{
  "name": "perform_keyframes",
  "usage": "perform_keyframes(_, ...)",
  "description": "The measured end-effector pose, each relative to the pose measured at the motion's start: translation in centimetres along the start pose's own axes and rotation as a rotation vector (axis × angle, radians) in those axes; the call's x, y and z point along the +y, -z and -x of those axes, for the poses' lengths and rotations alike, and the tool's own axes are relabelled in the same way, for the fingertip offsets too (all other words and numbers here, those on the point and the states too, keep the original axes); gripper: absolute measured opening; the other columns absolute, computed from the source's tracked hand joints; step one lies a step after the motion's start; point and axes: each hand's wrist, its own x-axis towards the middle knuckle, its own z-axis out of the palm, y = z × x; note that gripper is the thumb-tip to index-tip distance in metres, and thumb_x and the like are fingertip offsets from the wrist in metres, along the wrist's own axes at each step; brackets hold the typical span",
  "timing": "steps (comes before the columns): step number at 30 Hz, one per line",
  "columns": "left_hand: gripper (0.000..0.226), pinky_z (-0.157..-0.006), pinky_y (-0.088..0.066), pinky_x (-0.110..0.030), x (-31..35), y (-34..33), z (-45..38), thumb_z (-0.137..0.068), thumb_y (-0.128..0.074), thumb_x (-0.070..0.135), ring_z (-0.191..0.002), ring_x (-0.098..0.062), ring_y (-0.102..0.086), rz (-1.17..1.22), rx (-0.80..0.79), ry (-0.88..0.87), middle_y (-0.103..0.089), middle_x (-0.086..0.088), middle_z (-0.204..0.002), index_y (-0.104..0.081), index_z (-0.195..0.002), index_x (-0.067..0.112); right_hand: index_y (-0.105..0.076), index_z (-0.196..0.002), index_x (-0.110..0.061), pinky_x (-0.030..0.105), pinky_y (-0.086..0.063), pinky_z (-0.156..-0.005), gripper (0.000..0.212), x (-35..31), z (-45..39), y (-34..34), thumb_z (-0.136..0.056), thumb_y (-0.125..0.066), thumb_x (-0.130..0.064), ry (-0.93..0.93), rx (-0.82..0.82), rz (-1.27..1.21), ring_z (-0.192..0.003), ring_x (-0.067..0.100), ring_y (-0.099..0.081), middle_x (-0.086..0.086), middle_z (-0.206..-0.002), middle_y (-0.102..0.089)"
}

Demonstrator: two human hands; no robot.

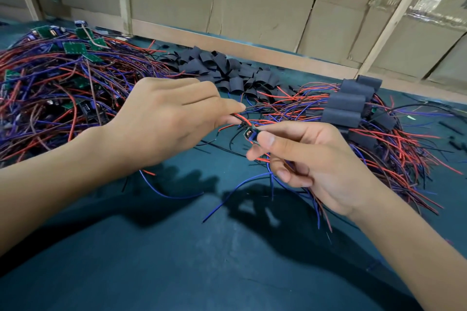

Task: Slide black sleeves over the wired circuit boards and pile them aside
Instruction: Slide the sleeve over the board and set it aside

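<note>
A small wired circuit board (250,134) sits pinched between both hands, apparently unsleeved. Empty black sleeves (222,68) are heaped behind. Sleeved boards (350,103) are piled right.

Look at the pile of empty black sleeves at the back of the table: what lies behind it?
Behind the pile of black sleeves runs a wooden ledge, with stacked cardboard boxes rising above it. The table surface directly under the sleeves is covered and cannot be seen.

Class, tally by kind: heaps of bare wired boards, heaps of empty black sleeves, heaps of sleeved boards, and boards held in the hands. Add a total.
Bare wired board heaps: 1
Empty black sleeve heaps: 1
Sleeved board heaps: 1
Held boards: 1
Total: 4
</note>
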Motion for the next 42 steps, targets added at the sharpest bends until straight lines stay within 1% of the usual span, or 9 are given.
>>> perform_keyframes(10,0.033,-0.062,-0.054,-0.038,-0.3,0.0,-0.1,-0.105,-0.053,0.039,-0.074,-0.027,-0.069,-0.010,-0.118,0.071,-0.071,-0.002,-0.085,-0.076,-0.112,0.015,-0.081,-0.085,-0.019,0.014,-0.023,-0.037,0.009,0.0,-0.2,0.3,-0.082,-0.072,-0.021,0.011,0.101,0.026,-0.044,0.012,-0.046,0.008,-0.074,-0.071)
perform_keyframes(14,0.047,-0.074,-0.047,-0.027,-4.4,-0.6,-1.0,-0.105,-0.037,0.048,-0.076,-0.003,-0.062,0.200,-0.219,0.457,-0.068,0.006,-0.080,-0.073,-0.097,0.019,-0.079,-0.081,-0.015,0.013,-0.021,-0.038,0.010,-0.3,-0.5,1.3,-0.078,-0.074,-0.022,-0.005,0.200,0.025,-0.043,0.012,-0.042,0.011,-0.075,-0.070)
perform_keyframes(16,0.035,-0.071,-0.044,-0.029,-7.7,-2.2,-1.8,-0.102,-0.046,0.043,-0.079,-0.013,-0.064,0.154,-0.262,0.572,-0.071,0.001,-0.083,-0.072,-0.096,0.019,-0.078,-0.078,-0.014,0.013,-0.020,-0.039,0.011,-0.1,-0.8,1.6,-0.075,-0.075,-0.024,-0.030,0.237,0.019,-0.043,0.013,-0.039,0.011,-0.074,-0.069)
perform_keyframes(21,0.025,-0.091,-0.048,-0.037,-12.6,-8.2,-3.5,-0.096,-0.056,0.025,-0.106,-0.032,-0.063,0.042,-0.649,0.548,-0.069,-0.011,-0.111,-0.070,-0.115,0.015,-0.076,-0.077,-0.011,0.012,-0.021,-0.042,0.011,0.5,-0.9,1.7,-0.075,-0.079,-0.021,-0.068,0.258,0.056,-0.040,0.011,-0.031,0.011,-0.069,-0.064)
perform_keyframes(26,0.042,-0.100,-0.045,-0.057,-14.8,-13.0,-3.7,-0.098,-0.053,0.043,-0.122,-0.042,-0.046,-0.182,-0.970,0.545,-0.049,-0.016,-0.128,-0.051,-0.131,0.018,-0.071,-0.075,-0.012,0.010,-0.021,-0.044,0.007,0.3,-1.0,2.3,-0.079,-0.073,-0.017,-0.126,0.295,-0.001,-0.039,0.009,-0.023,0.004,-0.058,-0.040)
perform_keyframes(32,0.025,-0.086,-0.054,-0.051,-14.6,-15.0,-4.6,-0.097,-0.062,0.028,-0.098,-0.041,-0.060,-0.128,-0.917,0.613,-0.062,-0.023,-0.105,-0.048,-0.093,0.008,-0.077,-0.090,-0.008,0.009,-0.020,-0.044,0.017,0.1,-1.2,2.2,-0.086,-0.066,-0.021,-0.214,0.257,-0.111,-0.036,0.005,-0.017,-0.007,-0.053,-0.025)
perform_keyframes(36,0.028,-0.094,-0.052,-0.047,-14.3,-15.1,-4.4,-0.096,-0.066,0.027,-0.108,-0.040,-0.062,-0.005,-0.854,0.780,-0.065,-0.021,-0.108,-0.062,-0.104,0.001,-0.066,-0.068,-0.022,0.013,-0.020,-0.045,0.027,0.4,-0.9,1.9,-0.074,-0.087,-0.039,-0.165,0.224,0.020,-0.040,0.012,-0.023,-0.002,-0.057,-0.030)
perform_keyframes(39,0.027,-0.100,-0.050,-0.043,-13.8,-14.7,-3.6,-0.094,-0.071,0.026,-0.113,-0.038,-0.061,0.059,-0.751,0.875,-0.067,-0.020,-0.116,-0.066,-0.107,0.003,-0.066,-0.074,-0.017,0.016,-0.027,-0.038,0.023,0.8,-0.9,1.9,-0.085,-0.080,-0.032,-0.169,0.226,0.070,-0.040,0.016,-0.044,0.005,-0.058,-0.050)
perform_keyframes(42,0.042,-0.094,-0.051,-0.047,-13.0,-13.7,-3.4,-0.092,-0.071,0.028,-0.113,-0.041,-0.057,-0.032,-0.746,0.777,-0.062,-0.022,-0.120,-0.056,-0.123,0.005,-0.069,-0.079,-0.012,0.022,-0.035,-0.035,0.014,1.0,-1.0,1.6,-0.093,-0.069,-0.016,-0.185,0.244,0.044,-0.045,0.022,-0.057,0.012,-0.064,-0.063)
